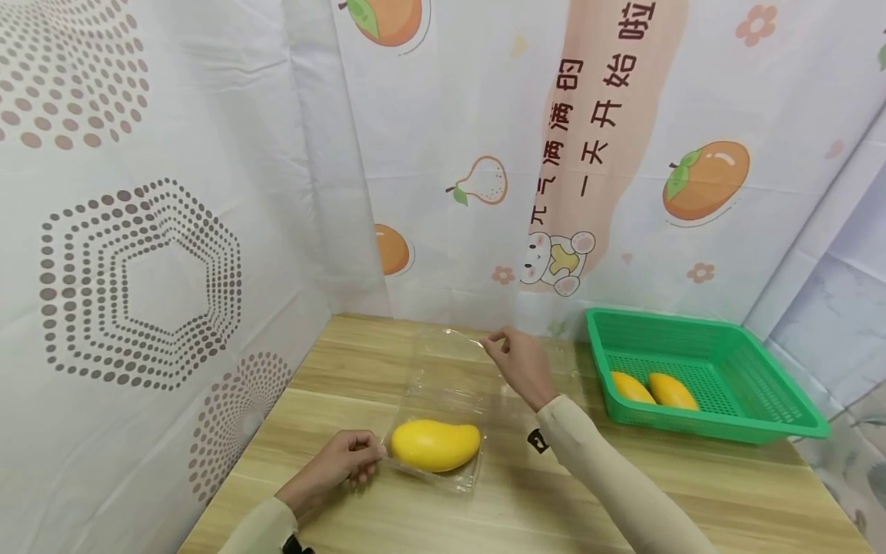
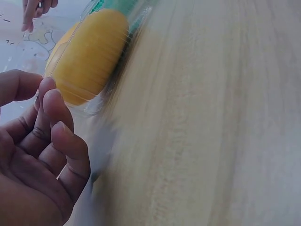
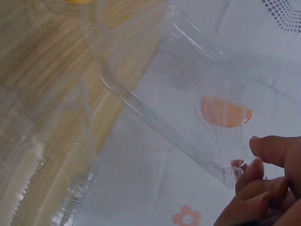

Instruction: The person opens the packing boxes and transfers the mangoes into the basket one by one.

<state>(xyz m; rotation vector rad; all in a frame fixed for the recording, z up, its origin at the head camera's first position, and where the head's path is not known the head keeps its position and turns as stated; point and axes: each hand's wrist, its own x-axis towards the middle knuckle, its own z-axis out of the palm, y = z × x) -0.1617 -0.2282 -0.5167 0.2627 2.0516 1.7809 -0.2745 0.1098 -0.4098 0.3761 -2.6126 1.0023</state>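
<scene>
A yellow mango [image 1: 434,446] lies in the base of a clear plastic clamshell box [image 1: 453,483], whose lid [image 1: 443,365] stands raised at the back. My left hand [image 1: 342,465] pinches the near left rim of the base between thumb and fingertips. In the left wrist view the mango [image 2: 89,54] shows just beyond these fingertips. My right hand [image 1: 519,365] is up at the lid's far right corner. There its thumb and fingers pinch the edge of the lid [image 3: 188,94], seen close up in the right wrist view.
At the right stands a green plastic basket [image 1: 713,427] with two more mangoes [image 1: 671,391] at its left end. More clear plastic packaging [image 1: 571,369] sits between the box and the basket. A printed curtain [image 1: 443,254] hangs directly behind the wooden table [image 1: 540,508].
</scene>
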